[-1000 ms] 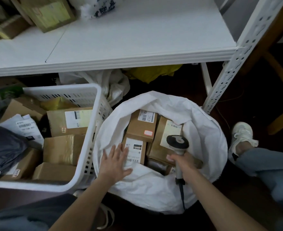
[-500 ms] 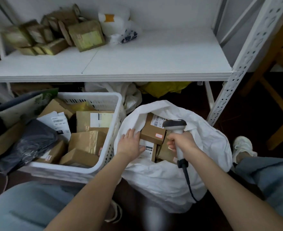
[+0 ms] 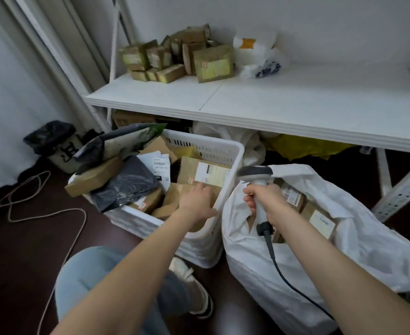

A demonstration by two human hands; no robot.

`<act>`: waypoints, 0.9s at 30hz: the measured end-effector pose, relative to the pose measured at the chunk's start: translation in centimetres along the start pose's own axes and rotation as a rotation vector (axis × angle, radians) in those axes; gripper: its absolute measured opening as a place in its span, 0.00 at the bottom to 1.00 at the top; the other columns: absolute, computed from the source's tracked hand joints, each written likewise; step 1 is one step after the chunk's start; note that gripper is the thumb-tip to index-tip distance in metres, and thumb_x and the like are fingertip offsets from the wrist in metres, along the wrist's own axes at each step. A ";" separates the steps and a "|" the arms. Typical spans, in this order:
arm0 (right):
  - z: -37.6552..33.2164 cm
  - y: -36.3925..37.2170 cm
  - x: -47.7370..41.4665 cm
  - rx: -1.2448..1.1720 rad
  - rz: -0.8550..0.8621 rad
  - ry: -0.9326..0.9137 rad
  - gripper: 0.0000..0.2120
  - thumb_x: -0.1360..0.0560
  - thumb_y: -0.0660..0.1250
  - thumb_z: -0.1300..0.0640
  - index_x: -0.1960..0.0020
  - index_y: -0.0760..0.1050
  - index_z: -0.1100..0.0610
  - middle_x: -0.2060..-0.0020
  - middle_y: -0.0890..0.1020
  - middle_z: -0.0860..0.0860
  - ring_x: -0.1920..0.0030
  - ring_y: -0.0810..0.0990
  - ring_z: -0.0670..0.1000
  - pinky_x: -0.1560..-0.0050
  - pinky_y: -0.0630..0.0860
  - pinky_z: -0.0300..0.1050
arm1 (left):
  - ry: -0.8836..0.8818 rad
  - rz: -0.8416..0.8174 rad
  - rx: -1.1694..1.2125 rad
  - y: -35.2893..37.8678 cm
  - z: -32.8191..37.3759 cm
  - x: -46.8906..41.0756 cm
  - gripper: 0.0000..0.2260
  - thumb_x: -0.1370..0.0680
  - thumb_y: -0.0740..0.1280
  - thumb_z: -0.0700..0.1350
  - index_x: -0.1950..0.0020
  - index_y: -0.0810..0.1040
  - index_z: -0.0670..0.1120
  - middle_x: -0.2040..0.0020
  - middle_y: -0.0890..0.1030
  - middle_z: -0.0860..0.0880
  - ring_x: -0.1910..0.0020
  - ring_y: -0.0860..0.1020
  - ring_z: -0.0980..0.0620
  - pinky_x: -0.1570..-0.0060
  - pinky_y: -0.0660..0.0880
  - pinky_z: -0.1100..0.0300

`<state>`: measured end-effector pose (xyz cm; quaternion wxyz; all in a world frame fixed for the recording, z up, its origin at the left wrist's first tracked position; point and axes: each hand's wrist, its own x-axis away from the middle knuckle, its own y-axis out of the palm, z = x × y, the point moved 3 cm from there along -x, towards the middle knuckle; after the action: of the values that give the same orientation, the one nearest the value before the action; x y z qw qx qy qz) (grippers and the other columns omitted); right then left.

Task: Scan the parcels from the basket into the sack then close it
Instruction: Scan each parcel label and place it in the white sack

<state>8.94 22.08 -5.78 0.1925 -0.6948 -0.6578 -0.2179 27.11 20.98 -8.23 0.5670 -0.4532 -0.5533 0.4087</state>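
Observation:
A white plastic basket [image 3: 233, 151] on the floor holds several brown cardboard parcels, a dark poly bag [image 3: 126, 182] and a labelled box [image 3: 206, 172]. My left hand [image 3: 196, 201] reaches into the basket's right side and lies flat on a brown parcel [image 3: 175, 197], fingers fairly straight. To the right stands the open white sack [image 3: 344, 250] with several boxes inside [image 3: 320, 218]. My right hand [image 3: 262, 199] grips the handle of a grey corded barcode scanner [image 3: 254, 172] above the sack's left rim, its head tipped toward the basket.
A white metal shelf [image 3: 271, 110] spans above basket and sack, with several small boxes [image 3: 175, 59] and a white bag on it. A black-lined bin [image 3: 54, 143] and loose cords [image 3: 42, 213] lie at left. My knee and shoe are below the basket.
My left hand left the sack and moved left into the basket onto a brown parcel. My right hand lifted the scanner toward the sack's left rim. The view swung left.

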 end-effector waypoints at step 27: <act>3.4 0.3 0.5 -0.079 -0.019 0.004 0.03 0.27 0.67 0.66 0.59 0.78 0.61 0.74 0.76 0.52 0.75 0.71 0.48 0.73 0.68 0.39 | 0.072 -0.161 -0.132 -0.7 -8.3 -0.2 0.21 0.26 0.67 0.45 0.33 0.70 0.51 0.38 0.76 0.49 0.41 0.75 0.47 0.47 0.74 0.53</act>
<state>9.44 24.38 -8.34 0.1643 -0.6953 -0.6548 -0.2466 35.39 20.10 -7.43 0.5864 -0.4581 -0.5929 0.3076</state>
